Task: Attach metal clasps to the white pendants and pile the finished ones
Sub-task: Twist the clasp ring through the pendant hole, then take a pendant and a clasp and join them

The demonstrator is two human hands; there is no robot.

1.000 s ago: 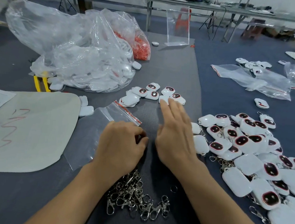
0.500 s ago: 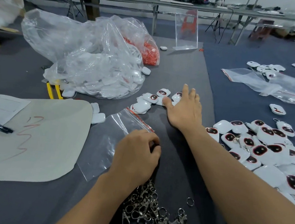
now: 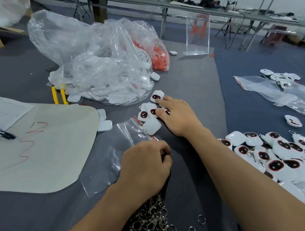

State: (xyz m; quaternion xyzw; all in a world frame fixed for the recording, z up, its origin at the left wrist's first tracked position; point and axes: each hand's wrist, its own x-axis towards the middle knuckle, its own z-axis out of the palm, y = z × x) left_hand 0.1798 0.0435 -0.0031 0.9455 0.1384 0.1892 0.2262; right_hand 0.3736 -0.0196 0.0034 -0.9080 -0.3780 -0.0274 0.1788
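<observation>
We are touching the loose white pendants (image 3: 151, 126) on the counter (image 3: 195, 86)
Our right hand (image 3: 178, 116) is lying spread on them, fingers straight, beside the big plastic bag (image 3: 100, 67). Our left hand (image 3: 146, 164) is curling its fingers just above the heap of metal clasps (image 3: 157, 228); we cannot tell what it is pinching. The finished pile (image 3: 279, 160) is lying well apart, on the right

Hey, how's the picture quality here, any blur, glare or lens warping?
Head view: wide-angle warping bows the far tables; the upper corners smear with blur; soft glare streaks the big clear bag; the clasp pile and right hand look fairly sharp; light even, shadows faint.
</observation>
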